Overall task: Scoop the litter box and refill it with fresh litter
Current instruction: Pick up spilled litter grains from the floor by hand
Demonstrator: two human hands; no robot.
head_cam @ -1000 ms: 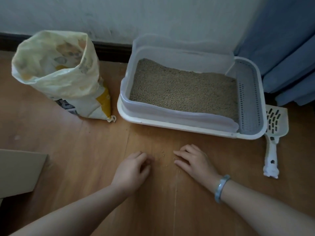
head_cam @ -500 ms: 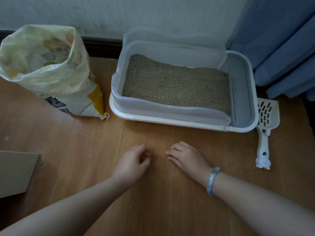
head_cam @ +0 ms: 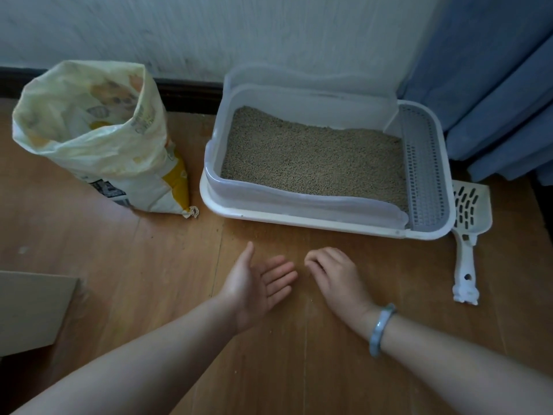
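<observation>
A white litter box with a clear inner wall stands against the wall, filled with tan litter; a grey perforated step forms its right end. To its left, an open yellow-white litter bag stands upright. Right of the box a white slotted scoop lies on the floor. My left hand lies palm up, fingers spread, in front of the box. My right hand, bracelet on its wrist, rests knuckles up with fingertips curled at the floor beside it. Whether it pinches any stray grains is hidden.
The wooden floor carries a few scattered litter grains near my hands. A flat cardboard piece lies at the left edge. Blue curtains hang at the right behind the scoop, and a dark skirting board runs along the wall.
My left hand has turned from knuckles up with curled fingers to palm up and open. My right hand's fingers have curled in close beside it. Bag, box and scoop stay put.
</observation>
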